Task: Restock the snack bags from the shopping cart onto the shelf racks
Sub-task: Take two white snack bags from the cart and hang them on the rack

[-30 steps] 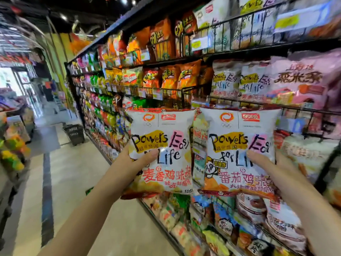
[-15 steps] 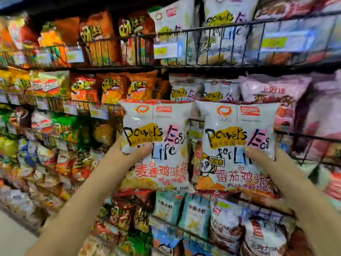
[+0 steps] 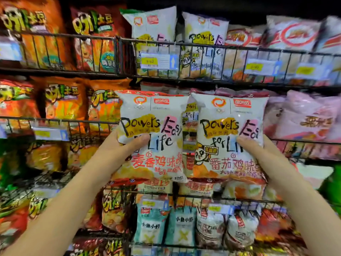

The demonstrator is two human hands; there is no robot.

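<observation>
I hold two white "Powers Easy for Life" snack bags upright in front of the wire shelf racks [image 3: 203, 46]. My left hand [image 3: 118, 150] grips the left white bag [image 3: 151, 111] by its left edge, thumb across the front. My right hand [image 3: 262, 154] grips the right white bag [image 3: 228, 111] by its right edge. The two bags sit side by side, almost touching, level with the middle rack. Matching white bags [image 3: 153, 28] stand in the rack above. The shopping cart is out of view.
Orange snack bags [image 3: 60, 108] fill the racks at left, pink bags [image 3: 310, 117] at right. Teal and white bags [image 3: 166, 224] stand in the lower rack. Yellow price tags [image 3: 158, 60] hang on the wire fronts. Every rack looks packed.
My view has swung right from the aisle to face the shelves head on and closer. Both hands keep their bags, now raised slightly toward the middle rack.
</observation>
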